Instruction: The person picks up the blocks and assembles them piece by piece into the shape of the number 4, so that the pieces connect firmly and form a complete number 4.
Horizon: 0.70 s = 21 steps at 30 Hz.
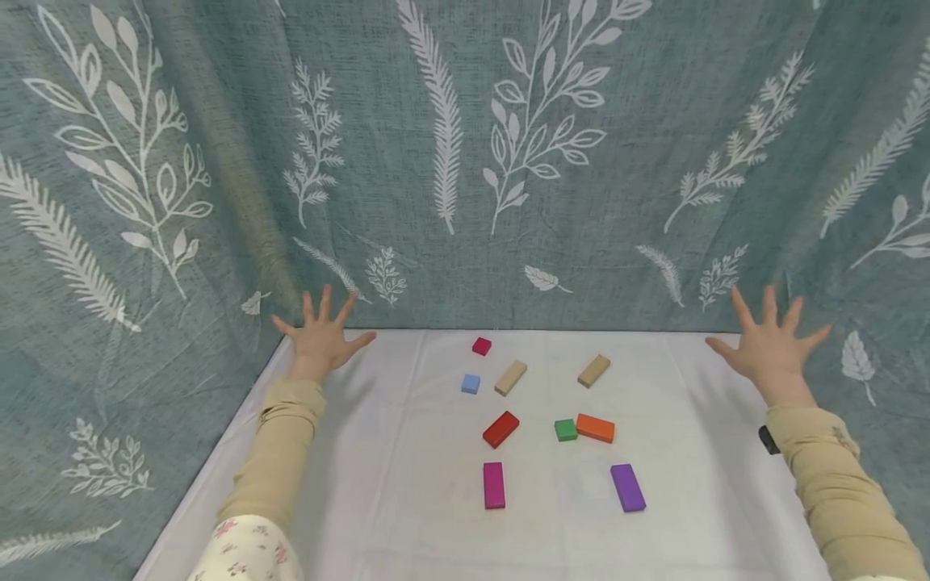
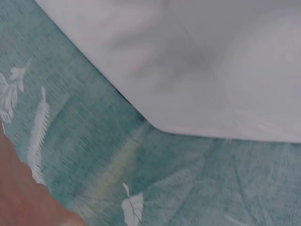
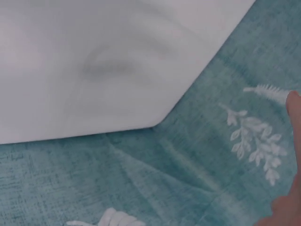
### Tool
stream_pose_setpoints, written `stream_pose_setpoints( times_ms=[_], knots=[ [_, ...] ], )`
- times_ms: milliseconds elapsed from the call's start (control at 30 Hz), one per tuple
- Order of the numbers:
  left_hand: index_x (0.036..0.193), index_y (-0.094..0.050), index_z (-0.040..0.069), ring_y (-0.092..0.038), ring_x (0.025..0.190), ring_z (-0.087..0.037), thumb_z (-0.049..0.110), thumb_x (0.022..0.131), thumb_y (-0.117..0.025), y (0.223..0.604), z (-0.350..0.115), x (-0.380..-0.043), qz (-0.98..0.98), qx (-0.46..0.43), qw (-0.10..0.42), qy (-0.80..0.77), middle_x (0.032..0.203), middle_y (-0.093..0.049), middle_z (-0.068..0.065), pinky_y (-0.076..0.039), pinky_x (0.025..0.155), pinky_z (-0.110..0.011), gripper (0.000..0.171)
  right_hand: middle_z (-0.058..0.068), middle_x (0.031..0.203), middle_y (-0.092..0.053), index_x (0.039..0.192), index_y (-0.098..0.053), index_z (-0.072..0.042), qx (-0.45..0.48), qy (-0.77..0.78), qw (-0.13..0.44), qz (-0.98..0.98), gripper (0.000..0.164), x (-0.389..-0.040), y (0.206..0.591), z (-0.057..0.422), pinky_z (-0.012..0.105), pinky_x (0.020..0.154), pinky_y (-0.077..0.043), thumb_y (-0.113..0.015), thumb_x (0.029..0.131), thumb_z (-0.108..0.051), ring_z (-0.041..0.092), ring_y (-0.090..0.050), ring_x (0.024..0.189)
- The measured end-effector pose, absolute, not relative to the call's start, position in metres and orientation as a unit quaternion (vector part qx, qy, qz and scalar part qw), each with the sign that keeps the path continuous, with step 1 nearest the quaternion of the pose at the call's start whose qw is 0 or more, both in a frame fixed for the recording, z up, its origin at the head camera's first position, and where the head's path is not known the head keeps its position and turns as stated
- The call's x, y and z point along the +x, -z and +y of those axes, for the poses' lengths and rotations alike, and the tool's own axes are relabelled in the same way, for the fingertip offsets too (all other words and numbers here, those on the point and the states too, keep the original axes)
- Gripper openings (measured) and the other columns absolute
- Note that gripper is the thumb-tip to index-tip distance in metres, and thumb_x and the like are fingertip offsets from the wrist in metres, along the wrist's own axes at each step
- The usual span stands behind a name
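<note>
In the head view my left hand [image 1: 317, 345] is held up over the table's far left corner, fingers spread. Over the far right corner my right hand [image 1: 773, 355] has its fingers spread too, holding nothing. Between them lie small blocks: a crimson cube [image 1: 482, 346], a light blue cube [image 1: 471, 384], two tan blocks, one left [image 1: 511, 378] and one right [image 1: 594, 371], a red block [image 1: 501, 429], a green block [image 1: 566, 430] beside an orange block [image 1: 596, 428], a magenta block [image 1: 494, 486] and a purple block [image 1: 628, 487]. Neither hand touches a block.
The table wears a white cloth [image 1: 407, 516]. A teal curtain with white leaf prints [image 1: 465, 266] hangs behind it and along its sides. Part of a dark band [image 1: 768, 440] shows at the right sleeve. Both wrist views show the table's corners [image 2: 162, 127].
</note>
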<state>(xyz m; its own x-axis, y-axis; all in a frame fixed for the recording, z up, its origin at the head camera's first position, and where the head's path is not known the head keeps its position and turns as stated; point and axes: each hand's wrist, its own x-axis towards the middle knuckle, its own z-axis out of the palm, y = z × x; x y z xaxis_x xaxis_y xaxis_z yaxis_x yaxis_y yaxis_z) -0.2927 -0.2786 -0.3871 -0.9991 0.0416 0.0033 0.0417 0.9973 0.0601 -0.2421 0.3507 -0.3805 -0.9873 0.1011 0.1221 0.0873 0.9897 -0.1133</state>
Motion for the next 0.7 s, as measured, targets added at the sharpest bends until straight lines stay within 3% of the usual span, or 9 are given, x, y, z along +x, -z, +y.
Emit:
stream_pose_setpoints(
  times_ms=[500, 700],
  knots=[
    [0.153, 0.001, 0.031, 0.017, 0.141, -0.049, 0.072, 0.088, -0.035, 0.402, -0.251, -0.288, -0.996, -0.061, -0.014, 0.058, 0.160, 0.011, -0.015, 0.006, 0.093, -0.084, 0.085, 0.029, 0.155, 0.000, 0.153, -0.001, -0.025, 0.020, -0.048, 0.085, -0.995, 0.092, -0.233, 0.399, 0.315, 0.086, 0.090, 0.004, -0.057, 0.087, -0.053, 0.062, 0.005, 0.136],
    [0.153, -0.002, 0.030, 0.014, 0.142, -0.048, 0.068, 0.089, -0.039, 0.407, -0.244, -0.285, -0.996, -0.071, -0.007, 0.056, 0.160, 0.010, -0.015, 0.004, 0.093, -0.084, 0.084, 0.030, 0.155, -0.005, 0.154, -0.007, -0.023, 0.036, -0.044, 0.093, -0.994, 0.092, -0.228, 0.400, 0.306, 0.086, 0.091, 0.000, -0.062, 0.085, -0.050, 0.062, -0.001, 0.135]
  ],
)
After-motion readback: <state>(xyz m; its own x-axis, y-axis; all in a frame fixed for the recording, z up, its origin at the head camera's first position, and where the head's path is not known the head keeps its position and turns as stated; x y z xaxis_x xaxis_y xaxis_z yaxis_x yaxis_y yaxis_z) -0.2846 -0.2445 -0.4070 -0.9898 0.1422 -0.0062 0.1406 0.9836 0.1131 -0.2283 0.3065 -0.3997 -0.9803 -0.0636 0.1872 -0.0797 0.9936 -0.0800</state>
